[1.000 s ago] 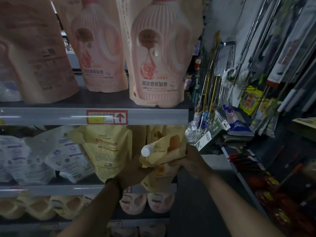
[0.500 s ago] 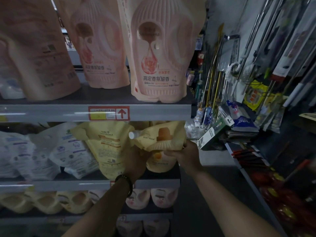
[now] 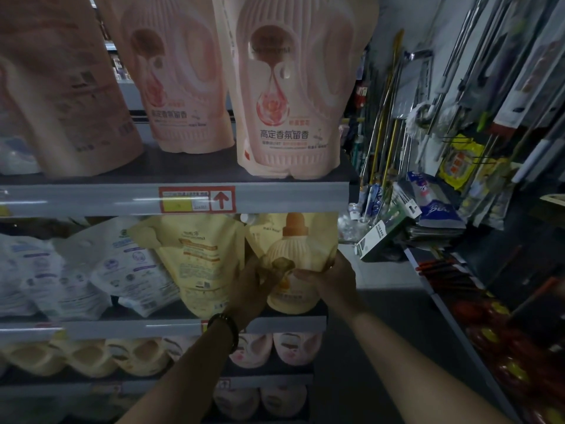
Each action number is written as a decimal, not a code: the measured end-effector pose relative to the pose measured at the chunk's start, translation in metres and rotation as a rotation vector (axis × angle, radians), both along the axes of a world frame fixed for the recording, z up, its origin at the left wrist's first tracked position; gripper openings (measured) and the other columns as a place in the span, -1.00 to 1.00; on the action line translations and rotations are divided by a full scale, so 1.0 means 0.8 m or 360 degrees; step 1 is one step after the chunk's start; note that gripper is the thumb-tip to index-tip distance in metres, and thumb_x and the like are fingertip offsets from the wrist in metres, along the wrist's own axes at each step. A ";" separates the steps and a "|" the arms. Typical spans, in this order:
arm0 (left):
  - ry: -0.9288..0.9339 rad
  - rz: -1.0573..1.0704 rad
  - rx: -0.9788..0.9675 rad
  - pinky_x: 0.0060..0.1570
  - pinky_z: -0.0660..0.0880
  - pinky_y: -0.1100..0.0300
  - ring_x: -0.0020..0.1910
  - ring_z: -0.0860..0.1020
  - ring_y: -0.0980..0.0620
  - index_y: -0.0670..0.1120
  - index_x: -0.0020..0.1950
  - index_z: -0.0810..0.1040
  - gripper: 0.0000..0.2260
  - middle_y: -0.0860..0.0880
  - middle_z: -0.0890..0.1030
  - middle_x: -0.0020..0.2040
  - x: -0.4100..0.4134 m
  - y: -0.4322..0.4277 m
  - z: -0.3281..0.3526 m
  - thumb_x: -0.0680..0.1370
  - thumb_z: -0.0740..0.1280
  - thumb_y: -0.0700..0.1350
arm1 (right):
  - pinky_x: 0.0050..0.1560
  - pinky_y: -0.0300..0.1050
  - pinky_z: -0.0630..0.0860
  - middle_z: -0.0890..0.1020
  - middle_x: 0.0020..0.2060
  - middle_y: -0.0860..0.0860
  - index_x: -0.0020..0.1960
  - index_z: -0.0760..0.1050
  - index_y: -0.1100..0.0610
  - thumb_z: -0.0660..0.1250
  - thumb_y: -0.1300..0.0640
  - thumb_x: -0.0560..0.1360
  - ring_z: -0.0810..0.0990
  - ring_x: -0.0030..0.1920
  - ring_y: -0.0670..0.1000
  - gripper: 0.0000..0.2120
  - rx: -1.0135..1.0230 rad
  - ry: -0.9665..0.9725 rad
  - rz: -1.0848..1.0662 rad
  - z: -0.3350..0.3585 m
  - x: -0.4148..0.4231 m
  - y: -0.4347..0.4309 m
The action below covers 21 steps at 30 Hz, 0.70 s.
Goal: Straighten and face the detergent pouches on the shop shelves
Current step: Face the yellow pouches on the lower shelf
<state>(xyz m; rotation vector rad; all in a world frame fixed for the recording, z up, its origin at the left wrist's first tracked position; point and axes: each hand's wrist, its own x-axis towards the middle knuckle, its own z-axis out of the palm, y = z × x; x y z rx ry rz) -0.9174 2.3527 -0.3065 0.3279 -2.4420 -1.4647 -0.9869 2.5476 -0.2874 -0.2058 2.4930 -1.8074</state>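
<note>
The yellow pouch stands at the right end of the middle shelf, upright or nearly so, with its printed bottle picture facing the aisle. Both hands are on it. The left hand has its grip closed on the lower left edge. The right hand holds the lower right edge, with its thumb laid across the front. This 1 pouch looks almost finished; it probably needs only a last nudge square to the shelf edge before the grips let go.

Much of the row is left to do. Just beside it, a second yellow pouch leans and appears to show its fine-print side. Further left, the white pouches slump against each other at angles. On the upper shelf, the pink pouch at the right end faces out neatly, but the brownish pouch at the far left shows its back and wants turning. The lower shelves are too dim to judge.
</note>
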 end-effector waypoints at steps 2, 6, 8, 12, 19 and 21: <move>0.0053 -0.0082 -0.0011 -0.09 0.66 -0.02 0.00 0.65 0.02 0.05 0.13 0.48 -0.71 0.01 0.64 0.00 0.005 -0.004 -0.003 0.60 0.38 0.23 | -0.03 -0.09 0.65 0.71 0.01 -0.16 0.19 0.57 -0.10 0.73 -0.19 0.12 0.69 0.03 -0.12 -0.30 0.0016 -0.0003 0.0025 0.002 0.001 -0.001; 0.0117 -0.0170 0.0114 -0.01 0.67 -0.17 0.11 0.66 -0.07 -0.04 0.22 0.47 -0.62 -0.08 0.65 0.12 0.015 -0.007 0.000 0.58 0.43 0.18 | -0.01 -0.07 0.69 0.73 0.02 -0.20 0.21 0.58 -0.14 0.75 -0.23 0.07 0.71 0.03 -0.15 -0.24 -0.0031 -0.0055 0.0060 0.002 0.006 -0.001; 0.0103 -0.0191 0.0107 0.01 0.68 -0.14 0.12 0.67 -0.04 -0.02 0.24 0.47 -0.59 -0.04 0.66 0.13 0.017 -0.007 0.001 0.55 0.49 0.16 | 0.04 0.02 0.71 0.73 0.03 -0.19 0.21 0.57 -0.15 0.71 -0.28 0.07 0.71 0.05 -0.12 -0.24 -0.0036 -0.0074 0.0058 0.001 0.008 0.000; 0.0108 -0.0163 0.0104 0.02 0.68 -0.05 0.12 0.66 0.00 0.04 0.26 0.47 -0.60 -0.01 0.65 0.13 0.019 -0.002 0.002 0.55 0.55 0.10 | 0.07 0.10 0.72 0.72 0.03 -0.18 0.18 0.57 -0.17 0.69 -0.27 0.12 0.71 0.05 -0.10 -0.32 -0.0027 -0.0093 0.0032 0.001 0.015 0.000; 0.0120 -0.0097 0.0149 -0.02 0.66 0.14 0.13 0.64 0.03 -0.02 0.31 0.45 -0.56 0.04 0.63 0.14 0.022 0.010 0.009 0.55 0.54 0.09 | 0.12 0.09 0.68 0.68 0.09 -0.14 0.26 0.52 -0.12 0.63 -0.29 0.17 0.68 0.11 -0.04 -0.28 -0.0032 -0.0142 0.0043 0.001 0.017 0.003; 0.0143 -0.0040 0.0132 0.01 0.67 0.08 0.14 0.63 0.06 -0.01 0.34 0.44 -0.49 0.07 0.62 0.16 0.021 0.013 0.003 0.53 0.50 0.19 | 0.07 0.03 0.68 0.68 0.08 -0.15 0.23 0.52 -0.11 0.66 -0.22 0.25 0.68 0.10 -0.06 -0.37 0.0009 -0.0115 0.0060 -0.001 0.014 0.006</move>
